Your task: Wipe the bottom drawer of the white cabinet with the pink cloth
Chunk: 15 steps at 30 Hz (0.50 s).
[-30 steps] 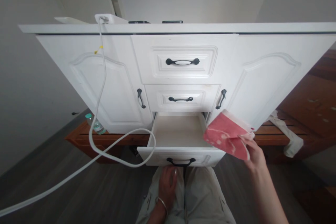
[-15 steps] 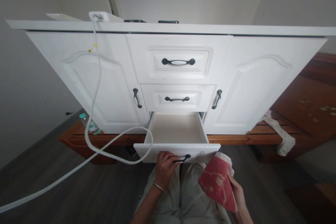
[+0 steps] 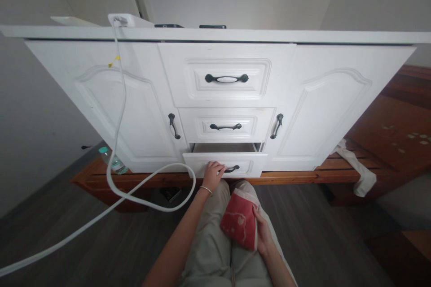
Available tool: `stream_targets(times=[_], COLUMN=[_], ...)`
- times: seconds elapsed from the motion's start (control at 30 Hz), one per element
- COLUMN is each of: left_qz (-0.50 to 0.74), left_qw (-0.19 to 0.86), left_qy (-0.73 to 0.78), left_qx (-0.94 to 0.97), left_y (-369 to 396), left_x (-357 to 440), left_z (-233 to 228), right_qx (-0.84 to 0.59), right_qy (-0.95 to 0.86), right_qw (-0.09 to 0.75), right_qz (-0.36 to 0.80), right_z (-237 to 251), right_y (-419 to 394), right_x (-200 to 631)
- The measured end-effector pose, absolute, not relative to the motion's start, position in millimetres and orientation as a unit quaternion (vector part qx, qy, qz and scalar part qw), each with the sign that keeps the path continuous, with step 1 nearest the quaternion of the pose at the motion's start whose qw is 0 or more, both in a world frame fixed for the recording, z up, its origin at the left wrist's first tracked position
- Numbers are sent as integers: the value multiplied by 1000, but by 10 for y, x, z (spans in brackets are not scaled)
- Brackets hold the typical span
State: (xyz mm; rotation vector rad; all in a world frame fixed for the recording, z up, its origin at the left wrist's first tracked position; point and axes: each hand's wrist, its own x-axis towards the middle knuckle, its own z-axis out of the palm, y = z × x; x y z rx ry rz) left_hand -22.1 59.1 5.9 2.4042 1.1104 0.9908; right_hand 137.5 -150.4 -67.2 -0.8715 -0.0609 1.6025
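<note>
The bottom drawer (image 3: 247,164) of the white cabinet stands a little way out, with a narrow strip of its inside showing. My left hand (image 3: 213,175) has its fingers curled on the left end of the dark drawer handle (image 3: 232,169). A bracelet circles that wrist. Over my lap, my right hand (image 3: 263,232) grips a folded red cloth (image 3: 238,219) with a white border and pale pattern, its thumb lying across the right edge. The fingers under the cloth are hidden.
Two shut drawers lie above, between cabinet doors (image 3: 333,112). A white cable (image 3: 123,98) loops down on the left from a power strip (image 3: 126,21). A water bottle (image 3: 116,163) and a white cloth (image 3: 358,168) rest on the wooden bench (image 3: 289,178).
The bottom drawer has slid inward, with my left hand moving forward on its handle. My right hand has carried the red cloth leftward over my lap.
</note>
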Motion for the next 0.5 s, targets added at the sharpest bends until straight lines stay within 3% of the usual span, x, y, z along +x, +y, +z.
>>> stream_targets(times=[0.33, 0.5], left_qz=[357, 374], left_qw=[169, 183], left_qy=[385, 391], left_qx=[834, 821], left_y=[1162, 1270], left_x=[-61, -6], left_z=[-8, 9], right_qx=[-410, -415], right_qy=[-28, 17], right_qw=[598, 641], right_qz=[688, 646], right_z=[-716, -869], right_y=[-1485, -1340], right_x=[1405, 1490])
